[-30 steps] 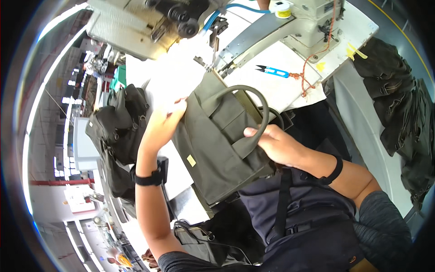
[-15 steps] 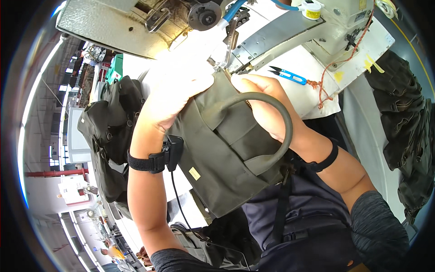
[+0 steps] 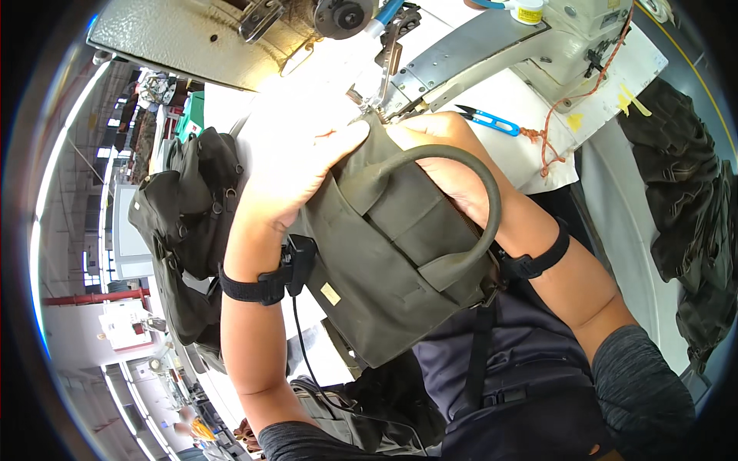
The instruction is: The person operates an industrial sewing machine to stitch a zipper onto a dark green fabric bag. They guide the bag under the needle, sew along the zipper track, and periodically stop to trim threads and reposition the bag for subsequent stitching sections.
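An olive-green fabric bag (image 3: 369, 300) with a looped handle, a small pale label and a zipper along one edge lies at the sewing machine (image 3: 492, 54), its narrow top end at the presser foot. My left hand (image 3: 304, 173) is closed on the bag's upper left part, thumb on the fabric, partly washed out by glare. My right hand (image 3: 438, 154) is closed on the upper right edge beside the zipper, partly behind the handle. Blue thread snips (image 3: 492, 123) on a red cord lie beyond it on the white table.
Dark bags (image 3: 184, 207) are heaped at my left, and more hang in a pile (image 3: 680, 192) at the right. A small white tub (image 3: 527, 11) sits at the machine. Another bag (image 3: 361, 422) lies below. A person (image 3: 196, 429) in yellow is far off at lower left.
My right hand has moved up from the lower handle to the top edge by the machine's foot. My left hand has also slid upward, and the view has shifted slightly.
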The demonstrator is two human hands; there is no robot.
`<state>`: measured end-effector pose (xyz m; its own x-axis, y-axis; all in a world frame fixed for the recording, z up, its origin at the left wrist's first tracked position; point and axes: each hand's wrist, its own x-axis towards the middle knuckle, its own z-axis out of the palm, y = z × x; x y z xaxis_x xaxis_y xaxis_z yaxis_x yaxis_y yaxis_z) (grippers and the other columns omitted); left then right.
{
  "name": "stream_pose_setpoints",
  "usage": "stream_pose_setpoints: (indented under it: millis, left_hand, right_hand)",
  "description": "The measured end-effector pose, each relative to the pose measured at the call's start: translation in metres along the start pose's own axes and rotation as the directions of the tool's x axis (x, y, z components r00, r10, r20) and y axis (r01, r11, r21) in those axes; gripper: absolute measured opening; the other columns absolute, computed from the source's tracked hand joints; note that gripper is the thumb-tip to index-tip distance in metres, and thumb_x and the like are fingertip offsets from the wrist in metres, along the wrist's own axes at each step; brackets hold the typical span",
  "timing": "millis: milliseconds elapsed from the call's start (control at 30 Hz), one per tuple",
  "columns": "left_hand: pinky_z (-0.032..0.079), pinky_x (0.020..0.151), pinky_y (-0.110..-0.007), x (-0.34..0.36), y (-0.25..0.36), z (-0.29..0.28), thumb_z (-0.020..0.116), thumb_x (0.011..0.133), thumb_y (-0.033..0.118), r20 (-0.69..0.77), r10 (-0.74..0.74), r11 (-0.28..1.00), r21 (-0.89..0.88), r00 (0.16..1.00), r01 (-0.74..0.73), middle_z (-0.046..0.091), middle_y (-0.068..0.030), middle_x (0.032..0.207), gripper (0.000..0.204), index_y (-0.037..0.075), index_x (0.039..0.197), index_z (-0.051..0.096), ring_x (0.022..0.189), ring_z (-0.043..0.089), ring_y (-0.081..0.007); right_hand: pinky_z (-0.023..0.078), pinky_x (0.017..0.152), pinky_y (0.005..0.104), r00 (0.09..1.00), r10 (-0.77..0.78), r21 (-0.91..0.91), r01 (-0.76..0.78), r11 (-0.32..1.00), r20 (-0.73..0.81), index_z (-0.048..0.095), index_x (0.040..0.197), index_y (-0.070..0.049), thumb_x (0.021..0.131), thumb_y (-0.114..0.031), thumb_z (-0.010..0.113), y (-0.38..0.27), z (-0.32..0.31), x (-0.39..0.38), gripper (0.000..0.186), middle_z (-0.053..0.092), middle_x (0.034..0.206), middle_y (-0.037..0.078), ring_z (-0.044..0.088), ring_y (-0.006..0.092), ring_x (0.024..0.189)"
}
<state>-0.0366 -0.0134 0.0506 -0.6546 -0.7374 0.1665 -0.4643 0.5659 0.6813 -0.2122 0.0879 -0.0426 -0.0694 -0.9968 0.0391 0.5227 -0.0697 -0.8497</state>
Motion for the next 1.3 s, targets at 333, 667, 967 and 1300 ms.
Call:
stream_pose_setpoints:
  millis: [333,667,967,1300]
  left_hand:
    - [0.042,0.073,-0.028,-0.001,-0.009,0.004,0.082,0.092,0.019,0.046,-0.042,0.997,0.073,0.998,0.038,0.055,0.0052,0.085,0.021,0.007,0.086,0.066,0.080,0.049,-0.0073]
    - [0.046,0.079,-0.026,-0.001,-0.014,0.001,0.080,0.096,0.017,0.128,-0.203,0.974,-0.073,0.971,0.213,0.061,0.0043,0.089,0.016,0.004,0.097,0.070,0.085,0.054,-0.0063]
    - [0.050,0.083,-0.024,0.001,0.001,0.001,0.080,0.096,0.013,0.160,-0.085,0.989,0.137,0.983,0.063,0.068,0.0024,0.103,0.026,0.002,0.117,0.070,0.093,0.060,-0.0067]
    - [0.049,0.093,-0.026,-0.003,0.005,-0.003,0.074,0.100,0.020,0.144,-0.259,0.955,0.185,0.955,0.231,0.069,-0.0008,0.115,0.028,0.001,0.121,0.071,0.105,0.060,-0.0092]
  right_hand:
    - [0.052,0.081,0.0262,0.983,-0.173,-0.181,0.182,0.966,0.065,0.075,0.112,0.006,0.102,-0.009,0.067,0.017,-0.021,-0.016,0.019,0.073,0.095,0.004,0.062,0.0065,0.089]
    - [0.052,0.080,0.0259,0.997,-0.058,0.003,0.058,0.998,0.054,0.074,0.112,0.007,0.105,-0.008,0.066,0.004,-0.013,-0.027,0.018,0.074,0.096,0.004,0.062,0.0069,0.089]
    - [0.044,0.067,0.0275,0.987,-0.162,-0.367,0.148,0.918,-0.007,0.074,0.109,0.004,0.109,-0.023,0.065,-0.003,-0.012,-0.041,0.028,0.063,0.078,0.001,0.051,0.0059,0.074]
    - [0.022,0.059,0.0296,0.980,-0.016,-0.297,-0.044,0.954,-0.197,0.050,0.071,-0.008,0.109,-0.031,0.066,-0.020,0.004,-0.065,0.047,0.032,0.071,-0.010,0.027,0.0045,0.067]
